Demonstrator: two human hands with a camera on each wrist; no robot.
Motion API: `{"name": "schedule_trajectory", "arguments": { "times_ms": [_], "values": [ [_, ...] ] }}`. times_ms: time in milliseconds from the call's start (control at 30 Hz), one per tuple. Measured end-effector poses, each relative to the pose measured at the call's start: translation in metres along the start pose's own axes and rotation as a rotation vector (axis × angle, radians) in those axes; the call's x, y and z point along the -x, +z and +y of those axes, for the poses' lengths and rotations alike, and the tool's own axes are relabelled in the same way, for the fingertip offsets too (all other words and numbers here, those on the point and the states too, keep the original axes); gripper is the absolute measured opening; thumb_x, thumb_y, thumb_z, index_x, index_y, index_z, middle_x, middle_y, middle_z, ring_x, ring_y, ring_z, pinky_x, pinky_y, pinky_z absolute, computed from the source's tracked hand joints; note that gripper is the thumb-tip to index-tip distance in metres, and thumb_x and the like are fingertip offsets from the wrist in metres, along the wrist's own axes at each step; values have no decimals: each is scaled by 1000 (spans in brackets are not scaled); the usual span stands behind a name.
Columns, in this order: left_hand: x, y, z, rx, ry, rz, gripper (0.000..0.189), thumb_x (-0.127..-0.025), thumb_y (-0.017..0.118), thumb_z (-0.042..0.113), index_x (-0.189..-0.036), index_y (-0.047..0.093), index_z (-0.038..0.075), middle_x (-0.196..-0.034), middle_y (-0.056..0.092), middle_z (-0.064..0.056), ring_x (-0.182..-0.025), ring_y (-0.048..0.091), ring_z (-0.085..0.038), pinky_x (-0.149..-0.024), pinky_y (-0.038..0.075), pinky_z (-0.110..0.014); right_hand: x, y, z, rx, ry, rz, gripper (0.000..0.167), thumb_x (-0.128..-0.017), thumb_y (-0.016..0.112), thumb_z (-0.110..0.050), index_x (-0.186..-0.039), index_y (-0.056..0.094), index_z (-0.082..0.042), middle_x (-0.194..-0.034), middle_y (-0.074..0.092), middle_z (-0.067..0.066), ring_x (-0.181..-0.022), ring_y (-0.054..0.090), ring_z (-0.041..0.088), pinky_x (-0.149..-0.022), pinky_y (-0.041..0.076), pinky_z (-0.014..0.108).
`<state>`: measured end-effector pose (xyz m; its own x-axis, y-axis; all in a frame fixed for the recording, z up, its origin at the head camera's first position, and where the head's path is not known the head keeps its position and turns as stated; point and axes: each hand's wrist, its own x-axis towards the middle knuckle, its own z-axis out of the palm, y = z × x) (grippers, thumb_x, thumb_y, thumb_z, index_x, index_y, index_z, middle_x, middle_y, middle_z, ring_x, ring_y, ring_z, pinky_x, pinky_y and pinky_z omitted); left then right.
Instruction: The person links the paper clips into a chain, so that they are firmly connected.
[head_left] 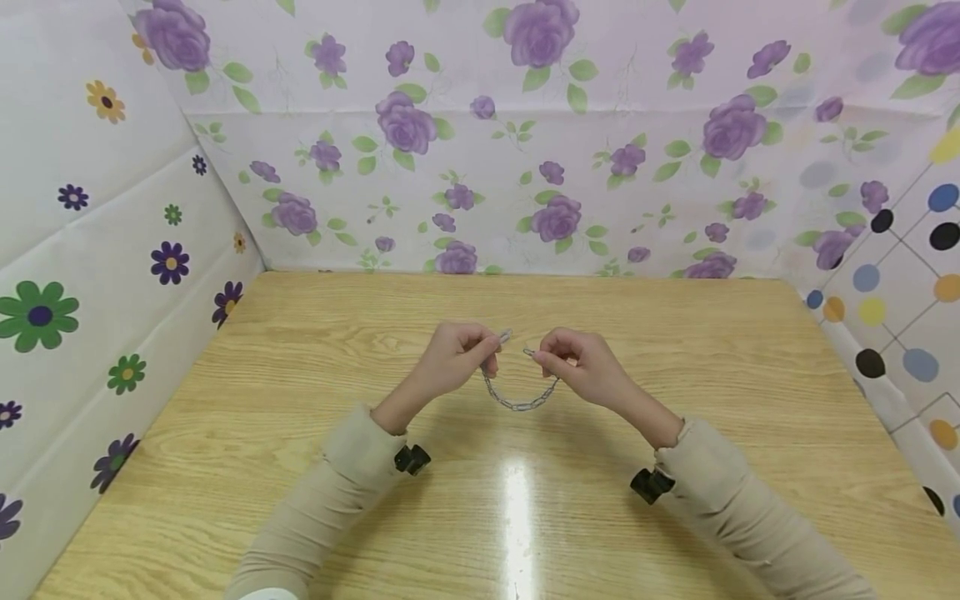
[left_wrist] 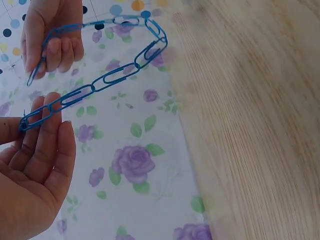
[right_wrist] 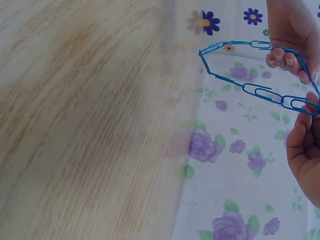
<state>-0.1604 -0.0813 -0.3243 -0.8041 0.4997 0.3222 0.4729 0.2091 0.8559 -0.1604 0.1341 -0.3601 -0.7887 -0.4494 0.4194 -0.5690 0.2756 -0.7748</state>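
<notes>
A chain of linked paper clips [head_left: 521, 407] sags in a U between the two hands, above the wooden table. It looks blue in the wrist views and greyish in the head view. My left hand [head_left: 453, 358] pinches one end between thumb and fingers, with a clip tip poking out past the fingertips. The opposite end is pinched by my right hand [head_left: 588, 367], its last clip [head_left: 528, 352] pointing toward the left hand. A small gap separates the two ends. In the left wrist view, several clips [left_wrist: 115, 77] show joined end to end.
The light wood tabletop [head_left: 300, 400] stretches around both hands. Behind it hangs a cloth with purple flowers [head_left: 480, 167]; a daisy-print cloth [head_left: 97, 233] covers the left side and a dotted cloth [head_left: 900, 333] the right. Black wrist cameras [head_left: 412, 459] sit at the sleeve cuffs.
</notes>
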Motion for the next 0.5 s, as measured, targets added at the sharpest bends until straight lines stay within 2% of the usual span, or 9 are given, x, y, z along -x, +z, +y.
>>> {"name": "schedule_trajectory", "arguments": {
  "times_ms": [100,200,333,500],
  "values": [
    [0,5,2,20,-24,-8,22,-91,49,-2,-73,61,-8,-60,59,-20,-56,58,-36,-41,31,-19,-1,1,-8,38,-65,18,10,-84,58,7,-77,58,0,-60,58,9,-53,53,13,-50,43,27],
    [0,9,4,39,-41,-16,22,-91,49,-2,-74,61,-8,-60,59,-20,-55,58,-36,-40,27,-19,-2,2,-21,58,-119,32,11,-82,59,11,-76,57,3,-59,57,10,-50,53,21,-48,42,26],
    [0,13,5,61,-51,-22,23,-91,49,-1,-74,61,-8,-59,58,-21,-56,59,-36,-42,33,-19,-3,2,-30,69,-150,44,11,-80,59,13,-75,56,4,-59,57,11,-49,52,24,-48,42,25],
    [0,16,5,77,-55,-26,22,-92,49,-1,-75,61,-9,-59,59,-21,-56,59,-35,-46,41,-22,-3,7,-11,85,-173,64,13,-79,61,13,-76,57,1,-59,57,9,-49,48,15,-47,42,28]
  ]
}}
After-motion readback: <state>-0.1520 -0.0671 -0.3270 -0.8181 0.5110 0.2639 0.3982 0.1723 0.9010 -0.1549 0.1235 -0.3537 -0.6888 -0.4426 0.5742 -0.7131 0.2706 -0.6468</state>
